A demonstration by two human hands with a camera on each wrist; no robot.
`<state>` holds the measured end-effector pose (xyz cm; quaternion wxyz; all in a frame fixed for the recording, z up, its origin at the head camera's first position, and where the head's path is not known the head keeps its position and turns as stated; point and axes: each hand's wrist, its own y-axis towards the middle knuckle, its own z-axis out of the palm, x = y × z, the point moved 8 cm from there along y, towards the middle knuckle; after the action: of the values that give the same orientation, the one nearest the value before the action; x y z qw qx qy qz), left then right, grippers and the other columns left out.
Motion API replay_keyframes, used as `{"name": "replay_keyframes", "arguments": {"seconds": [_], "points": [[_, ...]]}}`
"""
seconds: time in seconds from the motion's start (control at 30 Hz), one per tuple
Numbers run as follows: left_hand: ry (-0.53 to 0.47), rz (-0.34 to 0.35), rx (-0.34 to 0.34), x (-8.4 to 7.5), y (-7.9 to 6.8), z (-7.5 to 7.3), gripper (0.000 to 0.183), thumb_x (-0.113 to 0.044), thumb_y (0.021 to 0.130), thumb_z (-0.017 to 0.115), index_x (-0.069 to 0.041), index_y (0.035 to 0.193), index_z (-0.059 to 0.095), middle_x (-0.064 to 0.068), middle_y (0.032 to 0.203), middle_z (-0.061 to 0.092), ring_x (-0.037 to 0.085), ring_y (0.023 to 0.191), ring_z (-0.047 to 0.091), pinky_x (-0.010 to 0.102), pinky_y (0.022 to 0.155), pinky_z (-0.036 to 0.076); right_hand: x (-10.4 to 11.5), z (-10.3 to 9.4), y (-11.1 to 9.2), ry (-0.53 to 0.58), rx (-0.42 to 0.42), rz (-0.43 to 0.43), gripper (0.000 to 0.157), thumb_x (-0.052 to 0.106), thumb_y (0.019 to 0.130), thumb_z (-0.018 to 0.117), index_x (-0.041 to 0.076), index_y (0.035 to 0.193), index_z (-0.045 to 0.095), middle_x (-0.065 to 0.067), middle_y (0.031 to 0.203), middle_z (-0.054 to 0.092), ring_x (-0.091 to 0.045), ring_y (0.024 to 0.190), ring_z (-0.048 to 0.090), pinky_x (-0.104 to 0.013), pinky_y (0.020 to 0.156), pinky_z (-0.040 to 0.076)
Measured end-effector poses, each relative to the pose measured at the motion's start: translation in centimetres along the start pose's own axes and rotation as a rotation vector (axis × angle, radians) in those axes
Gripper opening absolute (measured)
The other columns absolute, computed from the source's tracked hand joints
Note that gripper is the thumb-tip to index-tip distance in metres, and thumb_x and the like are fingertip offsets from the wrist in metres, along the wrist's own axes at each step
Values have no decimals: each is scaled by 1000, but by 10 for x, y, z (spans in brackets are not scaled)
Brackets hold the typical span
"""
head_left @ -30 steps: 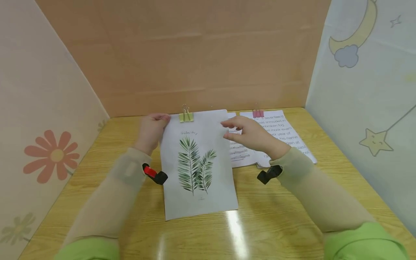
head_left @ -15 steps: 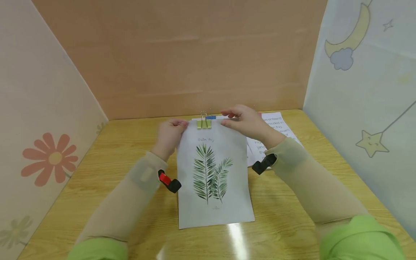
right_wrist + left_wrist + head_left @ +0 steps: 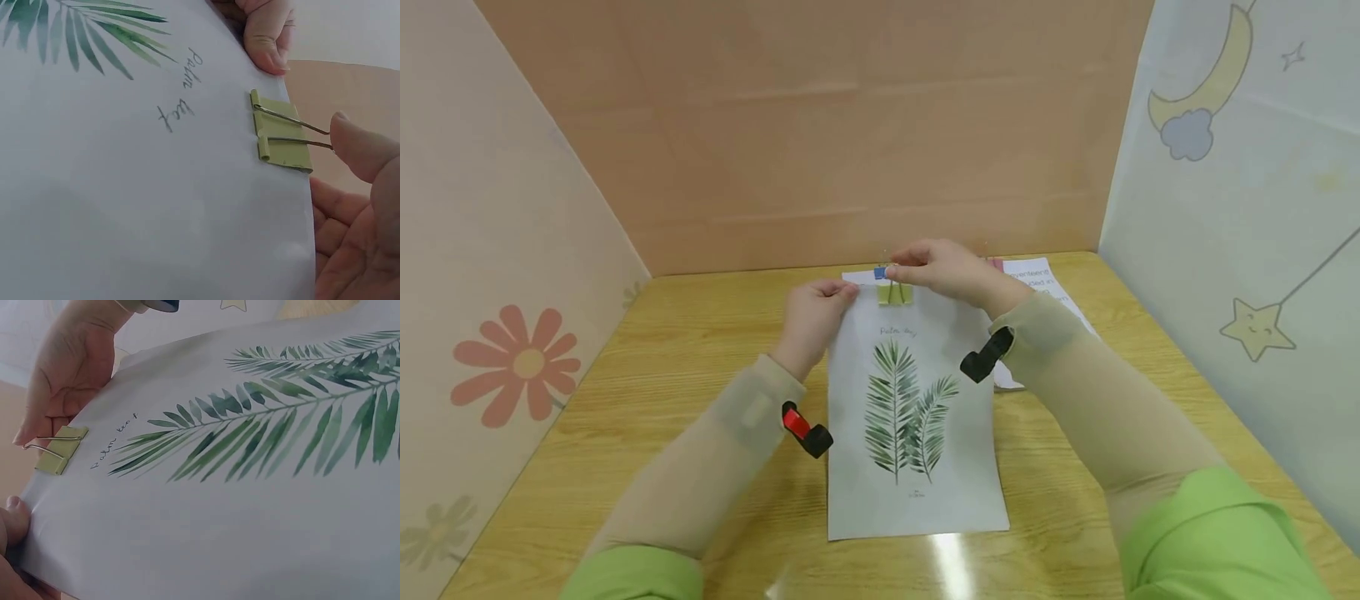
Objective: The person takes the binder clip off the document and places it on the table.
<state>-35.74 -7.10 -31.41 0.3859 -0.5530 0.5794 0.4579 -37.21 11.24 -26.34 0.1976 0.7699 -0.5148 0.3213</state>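
The left and far edges of a printed sheet (image 3: 917, 417) are taken up by the two hands, while its near edge and most of its right edge are left free to be seen. The far left corner is pinched by the fingers of the left hand (image 3: 815, 321). At the far edge, the wire handle (image 3: 290, 119) of a yellow clip (image 3: 894, 295) is touched at its end by the thumb of the right hand (image 3: 951, 271), the other fingers being bent behind the sheet (their exact contact is hidden). Wide stretches of wood are seen left of the sheet and along its near side; on the right, the space is crossed by the forearm.

The sheet is held in front of the person, its long axis run from the clipped far end toward the person, its near end slanted slightly rightward. The leaf tips and handwritten caption are pointed toward the clip, the stems toward the person.

Just beyond the far edge, a blue clip (image 3: 880, 272) is seen on white paper. To the right, text pages (image 3: 1060, 292) with a pink clip (image 3: 996, 264) are partly covered by the right arm. The wood-grained counter (image 3: 737, 333) is enclosed by a tan back wall (image 3: 880, 125) and two pale, decorated side walls (image 3: 1315, 250).
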Motion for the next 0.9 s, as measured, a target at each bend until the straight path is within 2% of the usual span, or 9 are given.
{"name": "replay_keyframes", "arguments": {"seconds": [0.17, 0.33, 0.4, 0.5, 0.73, 0.9], "points": [[9, 13, -12, -3, -2, 0, 19, -22, 93, 66, -6, 96, 75, 9, 93, 69, 19, 73, 65, 30, 61, 56, -3, 0, 4, 137, 38, 52, 50, 41, 90, 67, 13, 131, 59, -4, 127, 59, -22, 118, 51, -41, 103, 36], [14, 20, -15, -4, -3, 2, 18, -21, 92, 66, -5, 95, 75, 10, 91, 69, 18, 71, 65, 30, 60, 56, -9, 2, 9, 218, 92, 101, 34, 38, 90, 67, 7, 104, 70, -6, 101, 60, -24, 99, 50, -37, 87, 39], [18, 28, -13, -5, -3, 3, 18, -21, 92, 66, -5, 95, 75, 10, 91, 69, 18, 70, 66, 30, 60, 56, -12, 3, 9, 228, 106, 123, 32, 39, 90, 67, 7, 94, 70, -5, 97, 57, -24, 95, 47, -35, 81, 40], [21, 37, -10, -7, -3, 4, 18, -21, 92, 67, -5, 94, 75, 10, 90, 69, 18, 70, 65, 30, 59, 56, -15, 3, 9, 255, 118, 134, 29, 36, 90, 67, 7, 89, 70, -5, 96, 56, -24, 93, 48, -34, 77, 43], [27, 29, 2, -7, -3, 7, 19, -22, 92, 67, -6, 94, 75, 9, 89, 70, 18, 70, 65, 30, 59, 55, -12, 3, 10, 345, 45, 101, 21, 26, 88, 70, 5, 83, 71, -3, 83, 58, -25, 92, 47, -34, 80, 38], [21, 12, 26, -5, -4, 9, 20, -24, 93, 65, -6, 96, 74, 9, 90, 69, 18, 71, 65, 30, 60, 56, -11, 4, 9, 381, 2, 113, 20, 21, 88, 71, 1, 84, 69, -4, 84, 58, -24, 94, 49, -36, 83, 38]]}}
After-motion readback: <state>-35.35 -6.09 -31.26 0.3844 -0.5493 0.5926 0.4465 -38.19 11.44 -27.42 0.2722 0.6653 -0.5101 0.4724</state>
